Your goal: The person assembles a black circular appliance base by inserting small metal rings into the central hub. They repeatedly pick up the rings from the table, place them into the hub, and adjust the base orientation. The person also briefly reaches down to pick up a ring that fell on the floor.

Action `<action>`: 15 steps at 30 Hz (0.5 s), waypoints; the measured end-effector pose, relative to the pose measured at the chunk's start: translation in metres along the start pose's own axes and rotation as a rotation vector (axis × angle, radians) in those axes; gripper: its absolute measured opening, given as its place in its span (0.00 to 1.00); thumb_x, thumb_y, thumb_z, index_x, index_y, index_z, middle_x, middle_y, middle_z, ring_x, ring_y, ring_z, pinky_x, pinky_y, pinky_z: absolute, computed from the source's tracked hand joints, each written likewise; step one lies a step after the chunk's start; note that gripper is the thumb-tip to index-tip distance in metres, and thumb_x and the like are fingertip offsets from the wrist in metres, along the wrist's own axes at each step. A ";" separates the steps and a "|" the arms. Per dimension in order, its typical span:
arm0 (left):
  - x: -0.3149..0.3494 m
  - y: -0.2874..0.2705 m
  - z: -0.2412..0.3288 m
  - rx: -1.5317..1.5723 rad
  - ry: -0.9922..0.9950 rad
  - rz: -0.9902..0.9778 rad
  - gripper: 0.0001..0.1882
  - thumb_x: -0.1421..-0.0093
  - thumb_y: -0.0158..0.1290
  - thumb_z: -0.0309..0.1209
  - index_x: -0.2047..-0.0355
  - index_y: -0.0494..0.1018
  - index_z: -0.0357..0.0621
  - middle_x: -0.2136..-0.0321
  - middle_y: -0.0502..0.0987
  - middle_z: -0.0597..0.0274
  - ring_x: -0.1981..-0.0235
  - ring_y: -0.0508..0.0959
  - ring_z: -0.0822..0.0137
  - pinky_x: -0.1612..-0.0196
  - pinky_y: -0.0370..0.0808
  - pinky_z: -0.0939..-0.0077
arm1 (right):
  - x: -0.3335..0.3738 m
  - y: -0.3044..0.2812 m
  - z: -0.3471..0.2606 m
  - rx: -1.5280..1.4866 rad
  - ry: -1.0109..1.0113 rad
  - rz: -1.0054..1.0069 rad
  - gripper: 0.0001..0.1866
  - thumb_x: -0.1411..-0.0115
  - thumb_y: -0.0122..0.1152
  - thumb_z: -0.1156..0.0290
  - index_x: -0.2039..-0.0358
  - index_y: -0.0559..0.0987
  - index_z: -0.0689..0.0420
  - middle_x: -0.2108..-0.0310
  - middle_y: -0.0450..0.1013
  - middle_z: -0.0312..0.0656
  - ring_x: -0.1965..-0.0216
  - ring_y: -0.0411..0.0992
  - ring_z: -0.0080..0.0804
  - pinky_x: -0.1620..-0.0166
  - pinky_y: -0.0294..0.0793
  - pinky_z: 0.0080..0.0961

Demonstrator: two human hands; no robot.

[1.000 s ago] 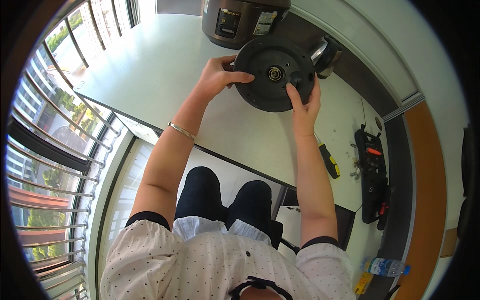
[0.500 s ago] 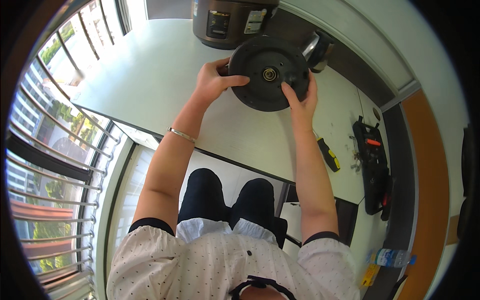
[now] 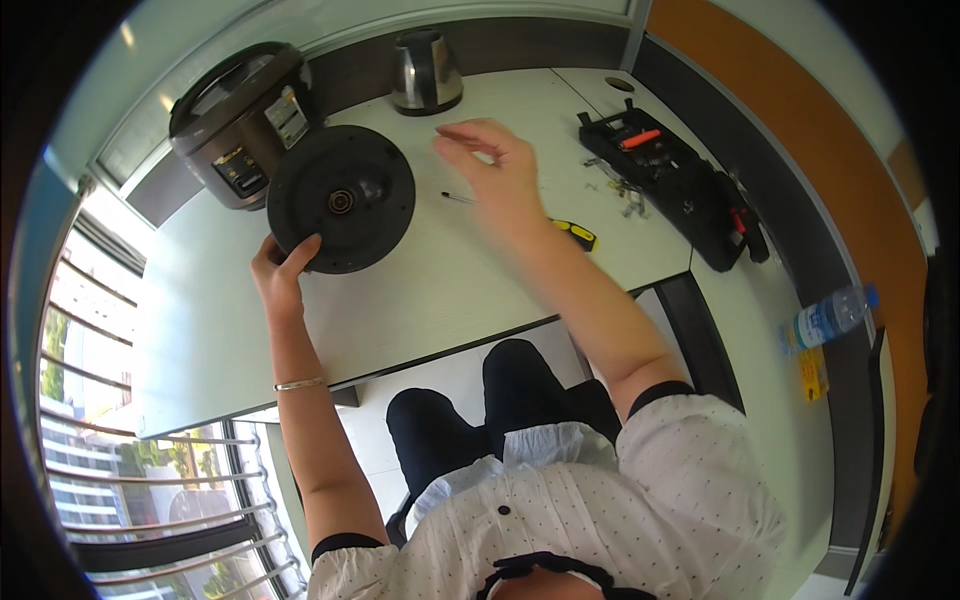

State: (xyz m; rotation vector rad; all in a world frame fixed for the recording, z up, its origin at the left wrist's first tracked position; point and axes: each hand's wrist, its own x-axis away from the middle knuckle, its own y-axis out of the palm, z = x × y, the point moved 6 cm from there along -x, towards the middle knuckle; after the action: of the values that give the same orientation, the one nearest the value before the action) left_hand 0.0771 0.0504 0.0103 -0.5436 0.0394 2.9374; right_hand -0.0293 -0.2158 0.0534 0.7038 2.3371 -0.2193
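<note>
My left hand (image 3: 283,268) grips the lower left rim of a round black plate (image 3: 372,228), its thumb over the face. A small ringed, brass-coloured part sits at the plate's centre. The plate is held up over the white table, in front of a brown multicooker (image 3: 232,150). To the plate's right, my right hand (image 3: 497,165) is in the air, fingers bent and apart from the thumb, with nothing visible between them. Beneath that forearm lies a screwdriver with a yellow and black handle (image 3: 580,235); the arm hides part of it.
A steel and black kettle (image 3: 425,75) stands at the back wall. Right of the screwdriver are small metal pieces (image 3: 632,200) and an open black tool case (image 3: 690,190) with an orange-handled tool. Farther right lie a plastic bottle (image 3: 835,318) and a yellow packet (image 3: 814,377).
My right hand has let go of the black plate and moved right of it. The left hand keeps hold of the plate. The view has turned toward the right.
</note>
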 end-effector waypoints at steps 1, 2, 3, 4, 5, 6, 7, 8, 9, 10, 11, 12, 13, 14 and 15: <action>0.001 -0.002 0.000 -0.003 -0.003 0.004 0.18 0.59 0.64 0.32 0.70 0.74 0.31 0.79 0.73 0.63 0.79 0.68 0.74 0.76 0.62 0.81 | 0.001 -0.015 -0.001 0.050 0.032 -0.019 0.11 0.49 0.65 0.75 0.63 0.80 0.60 0.63 0.75 0.40 0.60 0.73 0.29 0.55 0.70 0.22; 0.001 -0.001 0.001 0.001 -0.006 0.006 0.19 0.59 0.64 0.32 0.70 0.74 0.31 0.79 0.73 0.63 0.79 0.69 0.74 0.76 0.62 0.81 | -0.002 -0.034 -0.001 0.155 0.008 -0.028 0.07 0.50 0.65 0.75 0.68 0.82 0.60 0.67 0.75 0.39 0.64 0.73 0.27 0.58 0.70 0.21; 0.001 0.000 0.000 0.005 -0.011 0.013 0.19 0.59 0.64 0.32 0.70 0.74 0.31 0.79 0.73 0.63 0.79 0.69 0.74 0.76 0.62 0.81 | -0.005 -0.054 0.004 0.289 0.043 -0.069 0.07 0.50 0.65 0.75 0.68 0.82 0.60 0.68 0.75 0.38 0.64 0.73 0.27 0.59 0.70 0.21; 0.000 0.001 -0.002 0.020 -0.012 0.003 0.19 0.60 0.65 0.32 0.69 0.74 0.31 0.79 0.73 0.63 0.79 0.69 0.74 0.76 0.62 0.81 | -0.007 -0.078 0.008 0.427 0.078 -0.112 0.07 0.50 0.65 0.74 0.68 0.82 0.60 0.69 0.75 0.38 0.65 0.74 0.27 0.59 0.70 0.21; 0.000 0.000 -0.001 0.010 -0.019 0.004 0.19 0.59 0.64 0.32 0.69 0.74 0.31 0.79 0.73 0.63 0.79 0.69 0.74 0.76 0.62 0.81 | -0.010 -0.098 0.015 0.581 0.091 -0.145 0.07 0.50 0.64 0.73 0.69 0.82 0.59 0.69 0.75 0.41 0.67 0.74 0.30 0.61 0.71 0.23; 0.000 -0.001 -0.003 0.002 -0.028 0.003 0.19 0.59 0.64 0.32 0.69 0.74 0.31 0.79 0.73 0.63 0.79 0.69 0.74 0.76 0.62 0.81 | -0.011 -0.119 0.025 0.738 0.106 -0.177 0.07 0.51 0.64 0.72 0.70 0.82 0.59 0.70 0.76 0.44 0.69 0.75 0.33 0.64 0.73 0.24; 0.000 0.001 -0.003 -0.001 -0.037 0.000 0.19 0.59 0.64 0.32 0.69 0.74 0.31 0.79 0.73 0.63 0.79 0.69 0.74 0.76 0.62 0.81 | -0.013 -0.143 0.036 0.838 0.161 -0.203 0.08 0.52 0.64 0.72 0.70 0.82 0.58 0.71 0.76 0.44 0.69 0.75 0.34 0.64 0.73 0.25; 0.000 0.002 -0.003 0.001 -0.041 -0.005 0.19 0.59 0.64 0.32 0.69 0.74 0.31 0.79 0.73 0.63 0.79 0.69 0.74 0.76 0.62 0.81 | -0.014 -0.162 0.044 0.936 0.216 -0.229 0.08 0.52 0.64 0.71 0.70 0.83 0.57 0.72 0.77 0.44 0.69 0.76 0.34 0.64 0.73 0.25; 0.000 0.002 -0.002 0.001 -0.041 -0.015 0.19 0.59 0.64 0.32 0.69 0.74 0.31 0.79 0.73 0.63 0.79 0.69 0.74 0.76 0.62 0.81 | -0.014 -0.172 0.047 1.003 0.249 -0.244 0.08 0.53 0.64 0.70 0.70 0.83 0.57 0.74 0.77 0.43 0.69 0.76 0.34 0.64 0.73 0.25; 0.000 0.002 -0.001 0.001 -0.040 -0.024 0.19 0.59 0.64 0.32 0.69 0.74 0.31 0.79 0.73 0.63 0.79 0.69 0.74 0.76 0.63 0.81 | -0.014 -0.180 0.050 1.069 0.281 -0.260 0.08 0.53 0.64 0.70 0.71 0.83 0.56 0.75 0.77 0.42 0.69 0.76 0.34 0.65 0.73 0.25; -0.001 0.003 -0.001 -0.001 -0.037 -0.035 0.19 0.59 0.64 0.32 0.69 0.75 0.31 0.79 0.73 0.63 0.78 0.69 0.74 0.76 0.63 0.81 | -0.015 -0.188 0.053 1.133 0.313 -0.272 0.08 0.53 0.64 0.70 0.71 0.83 0.56 0.76 0.77 0.41 0.69 0.76 0.34 0.65 0.73 0.25; 0.000 0.003 -0.001 0.000 -0.037 -0.030 0.19 0.59 0.64 0.32 0.70 0.75 0.31 0.79 0.73 0.63 0.79 0.69 0.74 0.76 0.62 0.81 | -0.017 -0.191 0.056 1.171 0.223 -0.292 0.08 0.55 0.64 0.69 0.72 0.83 0.55 0.79 0.77 0.39 0.71 0.76 0.34 0.62 0.72 0.29; 0.000 0.004 -0.001 0.001 -0.038 -0.024 0.18 0.59 0.64 0.32 0.70 0.75 0.32 0.79 0.73 0.63 0.79 0.68 0.74 0.76 0.62 0.81 | -0.019 -0.191 0.061 1.186 0.191 -0.330 0.07 0.55 0.64 0.69 0.73 0.83 0.54 0.78 0.77 0.38 0.70 0.75 0.35 0.60 0.71 0.30; 0.001 0.002 -0.001 -0.004 -0.037 -0.016 0.18 0.59 0.64 0.32 0.70 0.75 0.32 0.79 0.73 0.63 0.79 0.68 0.74 0.76 0.62 0.81 | -0.021 -0.185 0.063 1.194 0.158 -0.368 0.07 0.56 0.64 0.69 0.74 0.84 0.53 0.78 0.77 0.38 0.70 0.74 0.35 0.57 0.69 0.31; 0.001 0.001 0.000 -0.003 -0.032 -0.018 0.18 0.59 0.64 0.32 0.70 0.75 0.32 0.80 0.73 0.64 0.79 0.68 0.74 0.76 0.62 0.81 | -0.022 -0.179 0.066 1.202 0.124 -0.406 0.06 0.56 0.64 0.70 0.74 0.84 0.53 0.77 0.77 0.37 0.70 0.74 0.35 0.54 0.68 0.32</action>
State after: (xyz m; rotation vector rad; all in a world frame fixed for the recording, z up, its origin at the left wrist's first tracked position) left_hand 0.0763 0.0490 0.0097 -0.4950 0.0261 2.9286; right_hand -0.0756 -0.3977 0.0126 0.7356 2.2642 -1.8843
